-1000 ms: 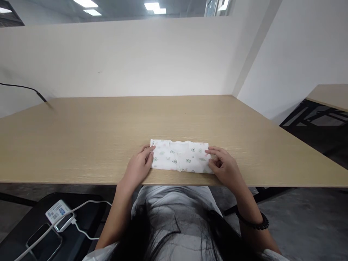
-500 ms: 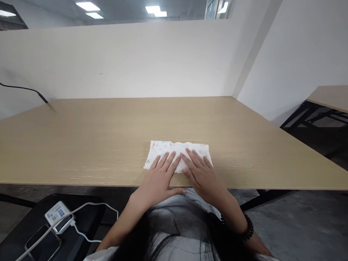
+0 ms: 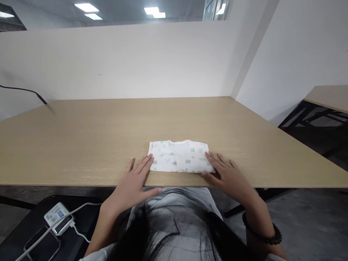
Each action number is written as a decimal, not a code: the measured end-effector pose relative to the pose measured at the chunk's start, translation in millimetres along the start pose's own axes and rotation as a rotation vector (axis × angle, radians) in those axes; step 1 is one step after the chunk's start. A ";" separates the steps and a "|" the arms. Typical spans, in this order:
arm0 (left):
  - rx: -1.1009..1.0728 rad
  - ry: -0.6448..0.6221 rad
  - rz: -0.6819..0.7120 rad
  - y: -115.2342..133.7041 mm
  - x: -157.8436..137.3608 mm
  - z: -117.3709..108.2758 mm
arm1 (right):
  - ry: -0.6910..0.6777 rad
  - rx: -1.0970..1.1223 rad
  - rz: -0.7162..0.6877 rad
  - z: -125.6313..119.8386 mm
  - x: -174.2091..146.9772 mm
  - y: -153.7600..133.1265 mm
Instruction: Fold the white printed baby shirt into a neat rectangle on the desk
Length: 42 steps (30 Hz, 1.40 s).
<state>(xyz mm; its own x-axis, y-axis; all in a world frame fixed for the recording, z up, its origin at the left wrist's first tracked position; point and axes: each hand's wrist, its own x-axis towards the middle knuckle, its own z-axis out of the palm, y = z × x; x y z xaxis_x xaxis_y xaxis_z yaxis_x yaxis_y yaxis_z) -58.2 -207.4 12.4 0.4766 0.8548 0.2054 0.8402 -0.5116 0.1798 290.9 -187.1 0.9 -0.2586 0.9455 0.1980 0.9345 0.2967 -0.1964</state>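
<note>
A small white shirt (image 3: 178, 161) with a print of little animals and leaves lies folded into a flat band near the table's front edge. Its rounded neckline faces the far side. My left hand (image 3: 133, 183) rests at the shirt's left end, fingers stretched, fingertips on its edge and thumb pointing right. At the other end, my right hand (image 3: 228, 177) lies with fingers spread, index fingertip and thumb touching the shirt's right edge. Neither hand grips the cloth.
The wooden table (image 3: 108, 127) reaches back to a white partition (image 3: 122, 61). A black cable (image 3: 24, 88) comes in at the left. On a black chair (image 3: 81, 210) at lower left sit a white device (image 3: 58, 216) with a cord and a phone-like object. Another table (image 3: 328, 96) stands at right.
My hands have moved apart, from the middle of the shirt out to its left and right ends. The printed front and neckline now show, and the cloth looks flatter.
</note>
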 end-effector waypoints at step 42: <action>-1.144 -0.401 0.435 25.9 -13.7 -16.1 | -0.455 1.014 -0.592 -43.5 -45.4 -20.2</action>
<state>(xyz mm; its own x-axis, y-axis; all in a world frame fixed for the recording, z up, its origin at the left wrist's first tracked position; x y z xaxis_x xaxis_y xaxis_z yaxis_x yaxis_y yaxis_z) -47.2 -233.7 29.8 0.8653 0.4645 0.1886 -0.0063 -0.3662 0.9305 294.3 -241.9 37.7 -0.8224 0.5330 0.1989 0.0913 0.4688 -0.8786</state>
